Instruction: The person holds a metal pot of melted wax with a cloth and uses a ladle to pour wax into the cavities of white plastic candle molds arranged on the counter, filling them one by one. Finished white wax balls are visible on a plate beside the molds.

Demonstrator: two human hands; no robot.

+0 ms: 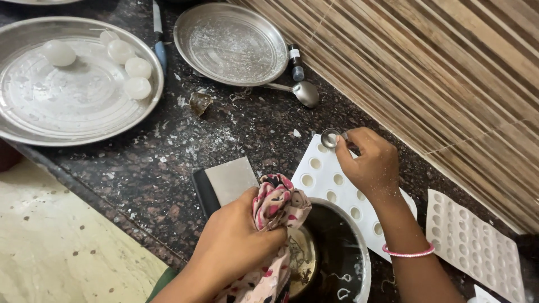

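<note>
On the dark granite counter | right hand [368,165] pinched shut on a small spoon [330,138] over the white mould tray [325,177] at its 11 o'clock corner — keep the bowl level, centred on one cavity | left hand [236,241] clenched on a floral cloth [278,205] against the dark pot [342,252] | second tray [477,247] at 3 o'clock; steel plate [230,42], spare spoon [300,91] at 12 — pot rim crowds the wrist.

A small dark bottle [296,63] with a white label lies at upper centre, beside the steel plate [231,43].
</note>
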